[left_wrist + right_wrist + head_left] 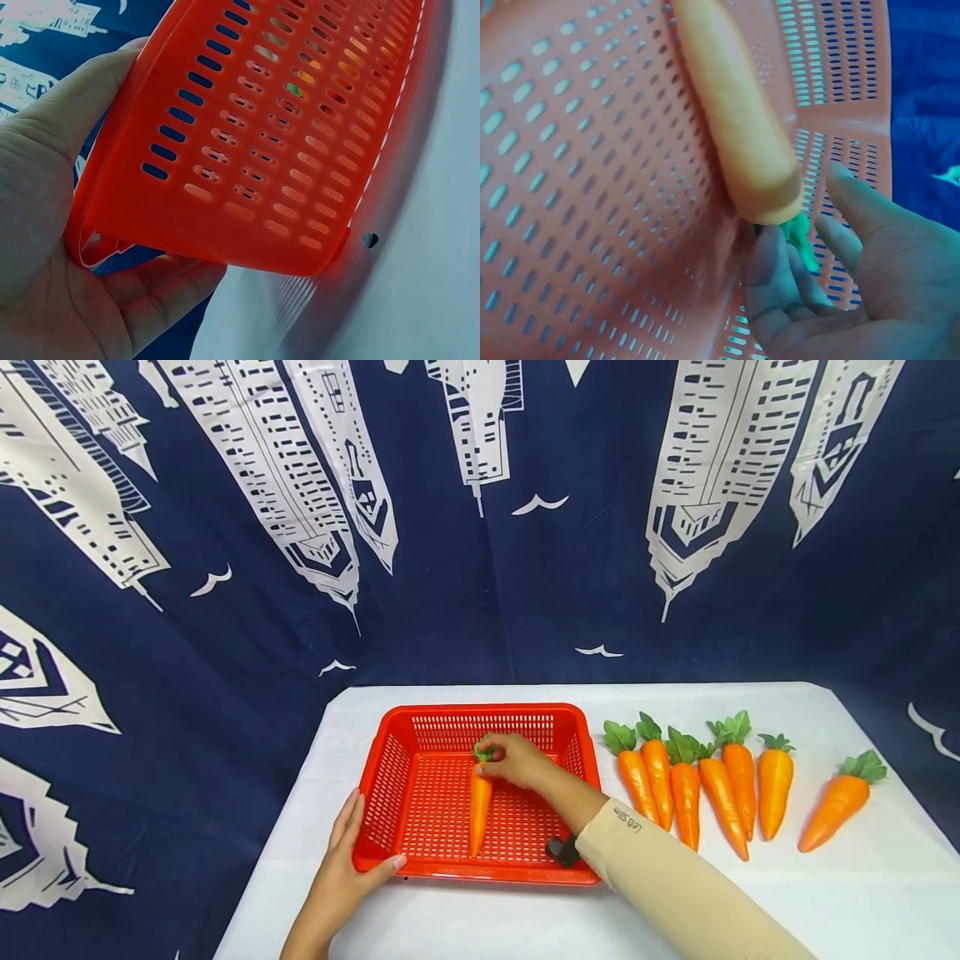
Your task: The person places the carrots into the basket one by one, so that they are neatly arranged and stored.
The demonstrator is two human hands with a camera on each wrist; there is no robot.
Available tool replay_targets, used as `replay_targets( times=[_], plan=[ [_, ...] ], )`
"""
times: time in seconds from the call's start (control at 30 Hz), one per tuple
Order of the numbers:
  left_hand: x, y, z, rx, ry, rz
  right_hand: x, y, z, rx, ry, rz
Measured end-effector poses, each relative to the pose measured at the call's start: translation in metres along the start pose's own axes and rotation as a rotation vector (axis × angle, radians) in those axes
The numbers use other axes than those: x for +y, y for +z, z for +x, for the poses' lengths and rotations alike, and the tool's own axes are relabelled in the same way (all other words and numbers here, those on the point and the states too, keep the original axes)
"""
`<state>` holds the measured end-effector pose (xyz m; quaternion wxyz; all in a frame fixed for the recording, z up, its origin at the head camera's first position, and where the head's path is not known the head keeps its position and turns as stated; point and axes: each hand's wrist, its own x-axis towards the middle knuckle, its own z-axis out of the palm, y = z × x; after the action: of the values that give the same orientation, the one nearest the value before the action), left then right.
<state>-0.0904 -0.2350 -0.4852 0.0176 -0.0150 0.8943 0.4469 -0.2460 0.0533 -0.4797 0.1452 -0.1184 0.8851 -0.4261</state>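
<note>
Nearest the person, the left hand [347, 860] grips the front-left corner of the red basket [390, 772], thumb hooked over the rim and fingers under the flange, as the left wrist view shows; the basket sits flat on the white table [862, 893]. The thin slotted plastic looks stiff but light, so a corner hold is prob. enough to steady it. Further in, the right hand [517, 762] pinches the carrot [478, 810] at its leafy green top, fingertips [769, 251] closed round the stub where leaves meet the orange body. The carrot lies inside the basket w/ its point toward the person, along the mesh floor; whether the thick end rests down or is lifted slightly is hard to tell. It looks like a light foam or plastic prop, matte, not slippery, not fragile; the leaves seem soft, so the shoulder just below the top is the firmer hold. Beyond, to the right, six more carrots [720, 785] lie in a row on the table, leaves away from the person, before a navy curtain [480, 568].
</note>
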Motion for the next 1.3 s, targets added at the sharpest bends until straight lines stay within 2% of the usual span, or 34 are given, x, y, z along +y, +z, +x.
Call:
replay_targets(
  times=[0.2,0.37,0.6,0.7,0.87,1.13,1.3],
  plan=[
    [0.002,0.0,-0.001,-0.011,-0.021,0.016,-0.001,-0.006,0.001,0.078,-0.027,0.082],
    [0.0,0.0,-0.002,-0.004,-0.028,0.024,-0.005,-0.009,0.0,0.101,-0.035,0.142],
    [-0.001,0.001,-0.003,0.0,-0.021,0.025,-0.008,-0.015,-0.004,0.124,-0.09,0.286],
    [-0.001,0.0,-0.002,0.004,-0.013,0.031,-0.009,-0.019,-0.005,0.126,-0.114,0.299],
    [0.001,-0.001,-0.001,0.003,-0.014,0.034,-0.012,-0.029,-0.008,0.153,-0.145,0.327],
    [0.002,-0.001,-0.001,0.002,-0.008,0.035,-0.011,-0.053,-0.023,0.188,-0.232,0.549],
    [0.001,-0.001,0.0,0.004,-0.01,0.027,-0.005,-0.066,-0.035,0.239,-0.24,0.603]
  ],
)
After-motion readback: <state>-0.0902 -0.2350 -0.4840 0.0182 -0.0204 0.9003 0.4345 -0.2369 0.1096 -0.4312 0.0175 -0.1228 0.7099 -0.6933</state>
